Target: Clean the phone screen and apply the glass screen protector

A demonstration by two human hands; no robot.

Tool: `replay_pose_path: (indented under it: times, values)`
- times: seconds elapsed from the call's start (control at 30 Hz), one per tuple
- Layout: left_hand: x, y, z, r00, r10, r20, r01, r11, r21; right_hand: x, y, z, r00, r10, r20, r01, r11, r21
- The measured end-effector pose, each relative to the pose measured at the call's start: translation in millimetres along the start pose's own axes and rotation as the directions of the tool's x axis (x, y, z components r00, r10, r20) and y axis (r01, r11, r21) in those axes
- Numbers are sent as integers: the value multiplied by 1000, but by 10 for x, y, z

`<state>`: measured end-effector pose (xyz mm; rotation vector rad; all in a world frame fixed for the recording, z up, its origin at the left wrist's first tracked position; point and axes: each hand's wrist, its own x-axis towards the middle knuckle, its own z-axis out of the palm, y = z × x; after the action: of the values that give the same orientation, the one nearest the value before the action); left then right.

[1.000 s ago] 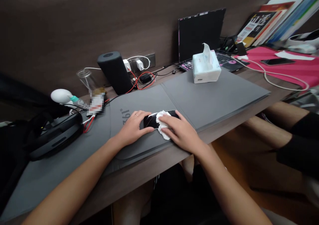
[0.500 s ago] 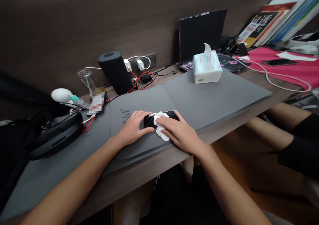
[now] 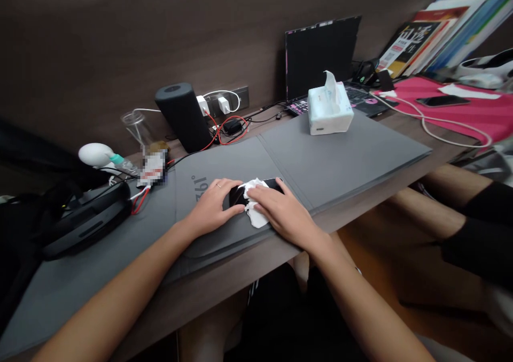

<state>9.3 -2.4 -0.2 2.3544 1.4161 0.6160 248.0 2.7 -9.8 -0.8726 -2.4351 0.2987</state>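
A black smartphone [image 3: 237,195] lies flat on the grey desk mat [image 3: 320,159], its dark screen facing up. My left hand [image 3: 214,204] grips the phone's left end between thumb and fingers. Under the fingers of my right hand [image 3: 284,209] a crumpled white tissue [image 3: 257,217] is pressed onto the screen. The tissue covers the middle of the phone and hangs over its near edge. One finger of my right hand reaches along the phone's right end.
Behind the phone stand a tissue pack [image 3: 331,110], an open laptop [image 3: 323,57] and a black cylindrical speaker [image 3: 182,116]. A dark headset-like device [image 3: 92,217] sits at left. Another phone [image 3: 443,100] rests on pink material at right. A person's legs [image 3: 433,207] show beside the desk.
My right hand has slid slightly left across the screen with the tissue. My left hand keeps its hold on the phone. The whole view has shifted a little.
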Motion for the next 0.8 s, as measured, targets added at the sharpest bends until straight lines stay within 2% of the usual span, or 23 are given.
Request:
replay_pose_path:
  times: [0.17,0.33,0.47,0.6,0.73,0.8]
  values:
    - [0,5,-5,1000,-3,-1,3,1000,-10,2,-5,6,993,91,-70,-90,996,25]
    - [-5,-8,7,1000,9,-17,-10,1000,-18,23,-37,-4,1000,-9,23,8,999,45]
    - [-5,-14,5,1000,24,-15,-24,1000,-9,30,-49,-1,998,55,-36,-56,998,-33]
    - [2,-7,-6,1000,11,-13,-11,1000,-8,36,-62,-19,998,-29,58,30,1000,-5]
    - [4,2,-11,1000,9,-14,-9,1000,-14,35,-79,-15,1000,16,6,-16,999,-48]
    - [3,5,-11,1000,12,-13,-12,1000,-13,35,-86,-3,1000,-5,6,6,998,-68]
